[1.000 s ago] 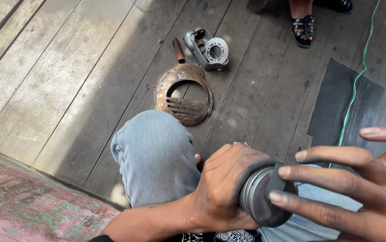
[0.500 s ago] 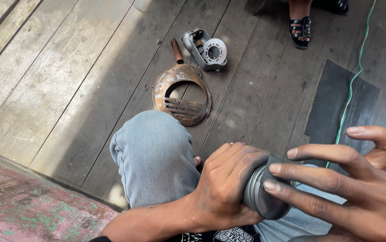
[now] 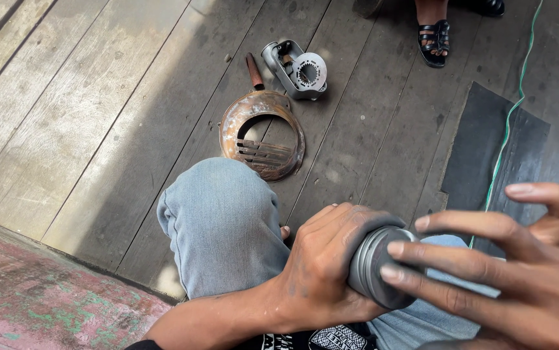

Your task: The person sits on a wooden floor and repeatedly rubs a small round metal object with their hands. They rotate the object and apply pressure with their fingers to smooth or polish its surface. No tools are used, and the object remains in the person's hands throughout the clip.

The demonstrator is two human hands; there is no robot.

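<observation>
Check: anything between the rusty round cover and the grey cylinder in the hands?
Yes, in the head view: the person's bent knee in blue jeans sits between the rusty cover and the grey cylinder.

A grey plank floor [image 3: 98, 110] carries a rusty ring cover [image 3: 262, 135], a metal housing [image 3: 296, 69] and a dark mat [image 3: 487, 149].

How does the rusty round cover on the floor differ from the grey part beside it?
The rusty round cover is brown with corrosion; the grey metal housing is clean and pale. The cover is the wider of the two, a flat ring with a large opening and slats; the housing is blockier, its round face bearing a small toothed hole. Both lie on the plank floor, untouched.
</observation>
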